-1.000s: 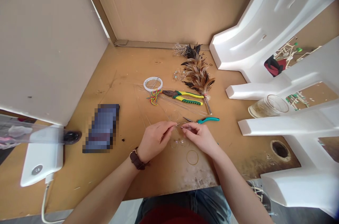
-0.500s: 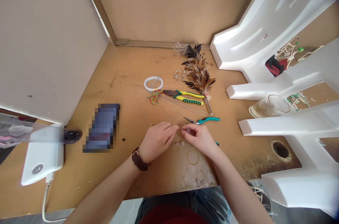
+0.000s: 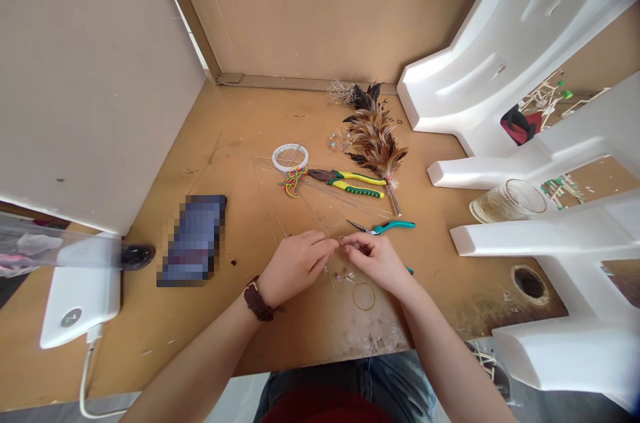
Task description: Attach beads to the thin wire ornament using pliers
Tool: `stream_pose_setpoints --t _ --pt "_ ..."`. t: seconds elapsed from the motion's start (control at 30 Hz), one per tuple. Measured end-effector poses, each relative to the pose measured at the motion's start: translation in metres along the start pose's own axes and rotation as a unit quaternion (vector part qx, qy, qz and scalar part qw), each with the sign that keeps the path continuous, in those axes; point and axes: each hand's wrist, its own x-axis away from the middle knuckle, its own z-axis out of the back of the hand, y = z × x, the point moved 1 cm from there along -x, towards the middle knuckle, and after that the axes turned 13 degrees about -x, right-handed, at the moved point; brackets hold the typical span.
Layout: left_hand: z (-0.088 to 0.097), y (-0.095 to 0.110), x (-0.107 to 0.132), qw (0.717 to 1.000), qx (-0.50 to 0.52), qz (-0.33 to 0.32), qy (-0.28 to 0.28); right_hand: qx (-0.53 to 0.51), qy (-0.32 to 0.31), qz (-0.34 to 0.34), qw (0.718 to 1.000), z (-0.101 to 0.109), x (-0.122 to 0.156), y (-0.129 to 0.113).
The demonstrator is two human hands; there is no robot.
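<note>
Two hands pinch a thin wire (image 3: 345,241) above the worktop (image 3: 235,163).
The left hand (image 3: 295,265) and right hand (image 3: 377,262) both have a tight grip on it. Small teal pliers (image 3: 393,226) lie just past the right hand, and yellow pliers (image 3: 345,183) lie farther off.

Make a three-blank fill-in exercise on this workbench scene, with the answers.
The left hand wears a ____ leather watch strap.
The long brown feather duster lies beside pliers with ____-and-green handles.
The teal-handled steel needle-nose pliers lie closer to the ____ hand.

Missing words: brown, yellow, right.
</note>
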Motion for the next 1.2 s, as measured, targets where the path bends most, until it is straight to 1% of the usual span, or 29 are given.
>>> stream_pose_setpoints --t 0.1,0.2,0.33,0.53,0.63,0.8,0.97,1.2 --pt "0.0 0.001 -0.001 0.995 0.099 0.032 0.006 -0.034 -0.016 -0.013 0.999 0.003 0.0 -0.004" --pt "-0.001 0.002 -0.002 0.981 0.184 0.067 0.004 -0.061 -0.029 -0.026 0.997 0.006 0.001 -0.009" --pt "-0.001 0.002 -0.002 0.967 0.235 0.1 0.004 -0.093 -0.054 -0.036 0.994 0.007 0.001 -0.013" --pt "-0.001 0.003 -0.002 0.968 0.228 0.107 0.004 -0.093 -0.055 -0.03 0.994 0.003 0.001 -0.009" --pt "0.0 0.004 -0.002 0.973 0.205 0.102 0.005 -0.093 -0.041 -0.019 0.995 0.001 0.002 -0.005" --pt "0.001 0.006 -0.002 0.986 0.148 0.073 0.02 -0.096 -0.015 -0.019 0.995 0.0 0.003 -0.001" --pt "0.003 0.008 -0.001 0.993 0.1 0.044 0.038 -0.079 0.002 -0.017 0.997 -0.001 0.003 -0.002" --pt "0.003 0.007 0.0 0.991 0.111 0.064 0.04 -0.059 -0.005 0.007 0.998 0.0 0.004 -0.005"
